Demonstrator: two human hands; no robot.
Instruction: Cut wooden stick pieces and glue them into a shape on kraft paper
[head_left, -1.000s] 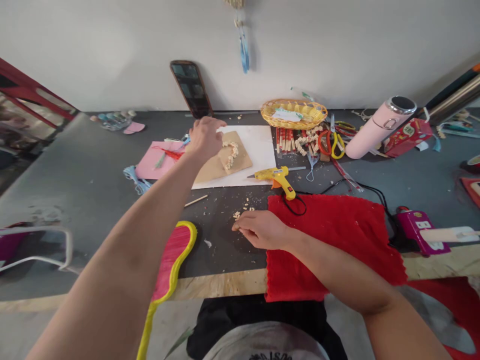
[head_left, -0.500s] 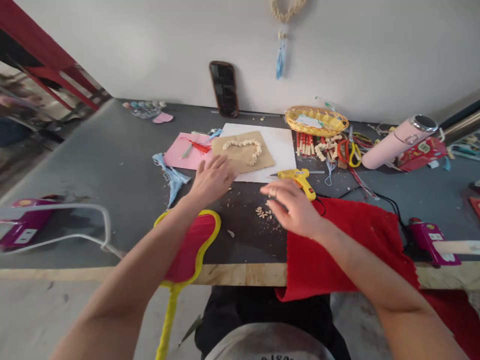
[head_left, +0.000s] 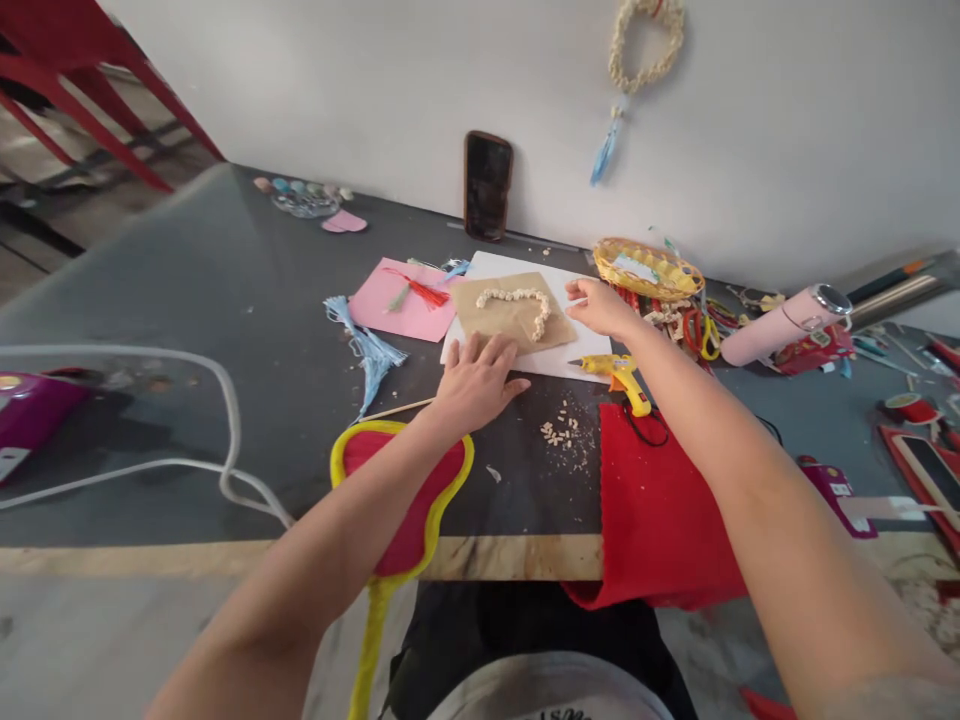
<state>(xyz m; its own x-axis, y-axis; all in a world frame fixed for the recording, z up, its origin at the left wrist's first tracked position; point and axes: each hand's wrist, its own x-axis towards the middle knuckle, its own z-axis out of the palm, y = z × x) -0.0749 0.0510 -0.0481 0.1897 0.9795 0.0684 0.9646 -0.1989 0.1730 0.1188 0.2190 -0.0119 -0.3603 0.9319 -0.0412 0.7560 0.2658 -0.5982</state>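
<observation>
My left hand point(head_left: 480, 382) lies with its fingers spread at the near edge of a brown paper sheet point(head_left: 495, 325). On that sheet a string of small cream pieces point(head_left: 538, 312) forms a curved, partly open outline. My right hand point(head_left: 598, 306) hovers at the paper's right side, over the white board point(head_left: 600, 365), its fingers loosely bent and apart. Nothing shows in either hand. A yellow glue gun point(head_left: 619, 375) lies just below my right hand. Small loose cream pieces point(head_left: 559, 432) are scattered nearer to me.
Pink paper point(head_left: 401, 305) and a blue tassel point(head_left: 367, 345) lie left. A yellow-rimmed, red paddle shape point(head_left: 405, 545) overhangs the front edge beside red cloth point(head_left: 667, 510). A phone point(head_left: 487, 188) leans on the wall. A wicker basket point(head_left: 649, 270) and pink flask point(head_left: 784, 325) stand right.
My right hand has moved forward from beside the glue gun to the brown paper's right side. My left hand has shifted to the paper's near edge. The camera view has turned.
</observation>
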